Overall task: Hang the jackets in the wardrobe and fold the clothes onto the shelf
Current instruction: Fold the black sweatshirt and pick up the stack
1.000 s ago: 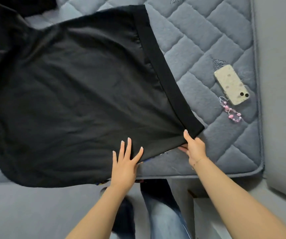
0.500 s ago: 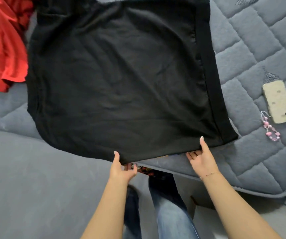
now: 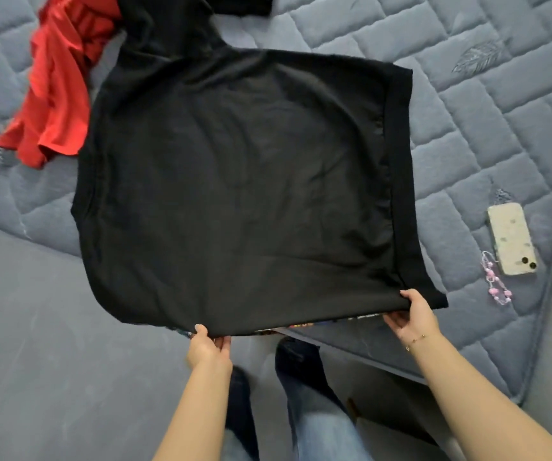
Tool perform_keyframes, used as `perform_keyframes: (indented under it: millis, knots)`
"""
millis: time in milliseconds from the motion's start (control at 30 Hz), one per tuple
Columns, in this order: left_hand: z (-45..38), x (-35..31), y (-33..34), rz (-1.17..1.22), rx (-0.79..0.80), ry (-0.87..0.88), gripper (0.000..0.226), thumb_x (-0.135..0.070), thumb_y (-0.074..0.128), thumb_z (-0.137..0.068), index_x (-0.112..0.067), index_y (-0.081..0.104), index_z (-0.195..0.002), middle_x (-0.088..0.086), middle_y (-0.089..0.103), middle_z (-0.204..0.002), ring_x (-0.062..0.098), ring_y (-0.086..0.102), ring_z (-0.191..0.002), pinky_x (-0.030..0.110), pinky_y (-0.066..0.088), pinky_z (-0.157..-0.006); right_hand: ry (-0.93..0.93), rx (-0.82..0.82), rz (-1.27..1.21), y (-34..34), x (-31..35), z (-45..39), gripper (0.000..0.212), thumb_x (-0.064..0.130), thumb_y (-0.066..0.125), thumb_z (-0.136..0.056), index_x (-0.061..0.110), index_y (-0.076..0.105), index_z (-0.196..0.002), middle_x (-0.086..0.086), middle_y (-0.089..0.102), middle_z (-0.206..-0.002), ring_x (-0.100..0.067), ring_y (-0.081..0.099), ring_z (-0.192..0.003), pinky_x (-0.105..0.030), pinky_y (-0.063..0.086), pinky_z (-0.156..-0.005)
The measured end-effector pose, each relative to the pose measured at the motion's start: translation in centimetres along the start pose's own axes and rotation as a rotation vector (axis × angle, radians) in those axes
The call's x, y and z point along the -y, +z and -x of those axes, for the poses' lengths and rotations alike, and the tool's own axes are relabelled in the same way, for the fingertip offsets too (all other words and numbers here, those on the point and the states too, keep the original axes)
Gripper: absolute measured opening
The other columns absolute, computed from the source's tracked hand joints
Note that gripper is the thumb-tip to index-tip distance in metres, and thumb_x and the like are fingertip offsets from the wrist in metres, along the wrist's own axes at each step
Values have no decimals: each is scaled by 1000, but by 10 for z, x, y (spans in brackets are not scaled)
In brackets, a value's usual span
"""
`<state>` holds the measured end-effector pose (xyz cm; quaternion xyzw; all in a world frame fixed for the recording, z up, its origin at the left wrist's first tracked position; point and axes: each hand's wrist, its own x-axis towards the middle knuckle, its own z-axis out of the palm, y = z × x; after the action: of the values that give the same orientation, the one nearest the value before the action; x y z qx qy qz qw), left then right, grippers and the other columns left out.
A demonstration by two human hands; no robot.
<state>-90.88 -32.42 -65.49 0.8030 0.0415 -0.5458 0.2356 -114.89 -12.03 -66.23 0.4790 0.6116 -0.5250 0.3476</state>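
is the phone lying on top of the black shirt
No, the phone lies on the quilted mattress, apart from the black shirt and to its right.

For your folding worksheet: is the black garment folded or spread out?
Spread out: the black garment lies flat on the mattress, with no completed fold visible.

A quilted grey-blue mattress [image 3: 467,134] (stitched in brick-like blocks) sits beside smooth grey upholstery [image 3: 51,344].

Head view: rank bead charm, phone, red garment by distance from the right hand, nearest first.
From the right hand:
1. Bead charm, just to its right on the mattress.
2. Phone, right and farther up.
3. Red garment, far upper left beyond the black shirt.
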Motion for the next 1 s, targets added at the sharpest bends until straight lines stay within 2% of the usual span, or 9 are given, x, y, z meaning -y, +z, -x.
perform_keyframes:
  millis: [100, 267, 400, 467, 600, 733, 800, 867, 1000]
  knots:
    - [25, -21, 12, 116, 75, -13, 34, -15, 51, -101, -8, 50, -134, 8, 55, -132, 21, 56, -117, 31, 51, -90, -27, 96, -64, 7, 22, 15, 12, 26, 55, -92, 15, 57, -91, -7, 60, -87, -20, 59, -75, -34, 52, -60]
    - [75, -53, 65, 214, 234, 177, 18, -7, 59, -95, -12, 56, -112, 4, 61, -107, 15, 61, -96, 22, 55, -56, -61, 253, -198, 31, 78, 30, 16, 24, 54, -92, 10, 60, -88, -9, 70, -62, -22, 72, -60, -31, 59, -51]
    - [84, -77, 141, 178, 333, 372, 11, -3, 57, -96, -12, 55, -100, 3, 61, -103, 14, 63, -97, 27, 58, -73, -58, 390, -232, 69, 117, 19, 25, 26, 50, -96, 4, 62, -98, -13, 75, -77, -24, 75, -70, -35, 61, -59]
    - [72, -81, 172, 94, 367, 385, 20, -1, 53, -98, -5, 54, -117, 9, 60, -119, 22, 60, -114, 31, 54, -91, -61, 483, -178, 86, 127, 8, 36, 30, 46, -99, 1, 61, -113, -15, 74, -100, -25, 73, -93, -36, 60, -79]
    - [41, -60, 189, -560, 466, 542, 58, -10, 56, -97, -12, 31, -149, 13, 38, -152, 25, 44, -135, 40, 36, -112, -317, 510, 181, 103, 122, -6, 33, 29, 49, -99, 10, 59, -124, -9, 65, -124, -21, 62, -114, -39, 48, -102]
    - [25, -13, 166, -1256, 628, 1278, 64, -19, 65, -92, -15, 35, -148, 6, 34, -154, 21, 30, -143, 32, 23, -115, -1251, 101, 739, 77, 89, -18, 22, 5, 57, -91, 13, 68, -108, -2, 67, -113, -19, 60, -110, -34, 49, -98]
    - [21, 18, 156, -1560, 734, 1463, 62, -36, 56, -96, -25, 30, -151, 0, 19, -161, 20, 13, -149, 41, 11, -119, -1530, 219, 1025, 64, 67, -29, 37, 6, 60, -91, 8, 61, -128, -9, 55, -137, -23, 46, -131, -34, 32, -114]
    - [12, 41, 153, -1839, 674, 1520, 60, -53, 33, -99, -41, 9, -153, -7, -9, -163, 17, -13, -150, 51, -5, -118, -1563, 342, 1421, 58, 49, -43, 54, 26, 54, -98, 19, 38, -149, -8, 29, -158, -24, 21, -148, -42, 17, -121]
    - [-23, 44, 165, -2036, 494, 1512, 60, -65, 12, -94, -54, -26, -139, -12, -42, -150, 16, -37, -141, 57, -18, -112, -1406, 90, 1815, 55, 51, -78, 59, 58, 11, -100, 35, -6, -152, 7, -11, -161, -13, -11, -149, -57, -7, -117]
